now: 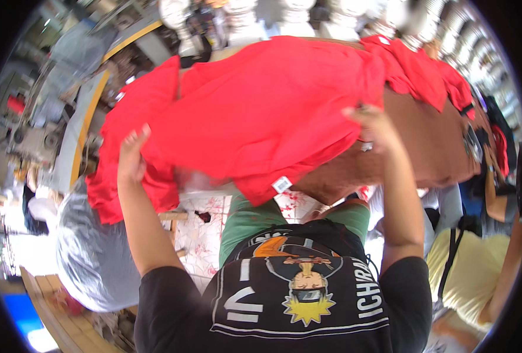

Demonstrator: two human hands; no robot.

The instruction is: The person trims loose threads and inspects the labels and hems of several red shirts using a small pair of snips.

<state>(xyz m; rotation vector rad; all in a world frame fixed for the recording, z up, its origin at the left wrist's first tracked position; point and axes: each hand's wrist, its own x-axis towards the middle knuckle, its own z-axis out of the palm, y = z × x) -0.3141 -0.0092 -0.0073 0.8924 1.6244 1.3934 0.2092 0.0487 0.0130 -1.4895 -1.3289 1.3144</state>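
A large red garment (261, 106) is stretched out before me, partly lifted and partly lying on the table. A white tag (281, 185) hangs at its near edge, above my lap. My left hand (133, 156) is closed on the cloth at its left side, thumb up. At the right edge, the fingers of my right hand (374, 126) are closed at the cloth. A small dark piece shows at those fingertips and a shiny bit below the palm; I cannot make out what they are. Motion blurs the near fold.
Brown cloth (429, 138) covers the table on the right, with another red garment (414, 70) at its far side. White balusters (296, 17) line the back. A plastic-wrapped bundle (93, 259) stands at my left. A person in yellow clothing (467, 265) sits close on the right.
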